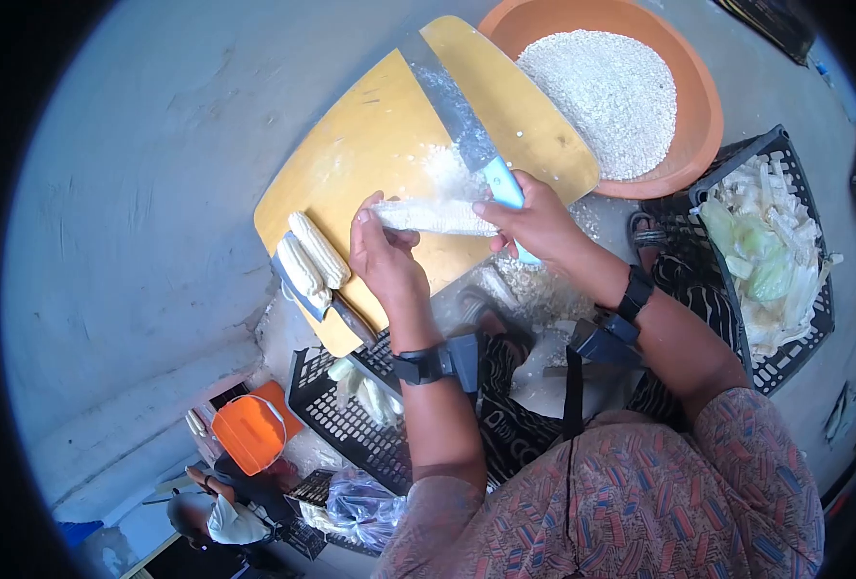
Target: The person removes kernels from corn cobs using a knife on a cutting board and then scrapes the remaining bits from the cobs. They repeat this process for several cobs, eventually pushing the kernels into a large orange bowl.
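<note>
Level above a yellow cutting board (351,145), a pale corn cob (438,216) that looks stripped of kernels spans my two hands. My left hand (386,253) is closed around its left end. With its thumb on the cob's right end, my right hand (542,218) also grips the light blue handle of a large knife (447,101). The blade points up and left over the board, with white bits stuck to it. Two whole corn cobs (314,256) lie at the board's left edge, on a second knife with a dark handle (355,323).
An orange basin (695,145) full of white kernels stands at the board's upper right. Black crates with husks and cobs sit right (822,289) and below left (303,386). An orange bucket (250,432) and another person (230,516) are at lower left. Scraps litter the floor.
</note>
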`<action>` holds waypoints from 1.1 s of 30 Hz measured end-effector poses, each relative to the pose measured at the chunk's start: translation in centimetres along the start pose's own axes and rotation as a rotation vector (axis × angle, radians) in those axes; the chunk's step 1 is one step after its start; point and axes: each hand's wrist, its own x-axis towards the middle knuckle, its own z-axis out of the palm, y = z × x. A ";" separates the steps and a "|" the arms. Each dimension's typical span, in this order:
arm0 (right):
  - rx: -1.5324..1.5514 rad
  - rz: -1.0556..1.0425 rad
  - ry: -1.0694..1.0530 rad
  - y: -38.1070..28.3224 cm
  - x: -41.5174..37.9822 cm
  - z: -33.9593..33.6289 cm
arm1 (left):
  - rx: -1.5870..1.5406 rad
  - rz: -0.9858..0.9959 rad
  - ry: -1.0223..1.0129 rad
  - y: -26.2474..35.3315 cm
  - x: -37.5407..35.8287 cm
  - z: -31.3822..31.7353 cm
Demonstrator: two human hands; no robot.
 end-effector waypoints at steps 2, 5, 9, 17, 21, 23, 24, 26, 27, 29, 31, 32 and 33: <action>0.088 0.008 -0.018 -0.2 0.0 -0.2 | -0.096 -0.062 -0.008 -0.3 0.6 -0.9; 0.053 -0.019 0.002 -0.9 0.6 -0.7 | -0.191 -0.158 -0.007 -0.4 1.4 -0.3; 0.039 -0.018 0.017 -1.7 1.1 -0.9 | -0.241 -0.198 0.116 -0.8 1.7 1.0; -0.131 -0.347 0.163 -1.2 3.5 -0.8 | -0.084 -0.095 -0.027 -1.0 3.1 1.6; -0.049 -0.230 0.097 -3.3 3.6 -0.8 | -0.228 -0.086 -0.074 -1.4 4.3 1.3; 0.067 -0.104 0.058 -4.2 3.8 -0.7 | -0.261 -0.070 -0.080 -1.6 4.8 1.4; 0.066 -0.100 0.055 -4.4 4.1 -0.6 | -0.294 -0.054 -0.090 -1.8 5.0 1.5; 0.183 -0.047 0.080 -4.7 4.5 -0.6 | -0.325 -0.017 -0.109 -2.2 5.6 1.4; 0.181 -0.045 0.080 -4.8 4.7 -0.6 | -0.356 0.021 -0.133 -2.3 5.9 1.6; 0.270 -0.003 0.092 -5.1 5.0 -0.8 | -0.351 0.004 -0.126 -2.3 6.1 1.9; 0.269 -0.002 0.082 -5.5 5.4 -1.0 | -0.355 -0.001 -0.124 -2.0 6.4 2.5; 0.271 0.002 0.074 -5.8 5.6 -1.1 | -0.342 -0.035 -0.106 -1.7 6.4 2.8; 0.265 -0.005 0.072 -6.0 5.7 -1.2 | -0.328 -0.076 -0.087 -1.4 6.3 3.1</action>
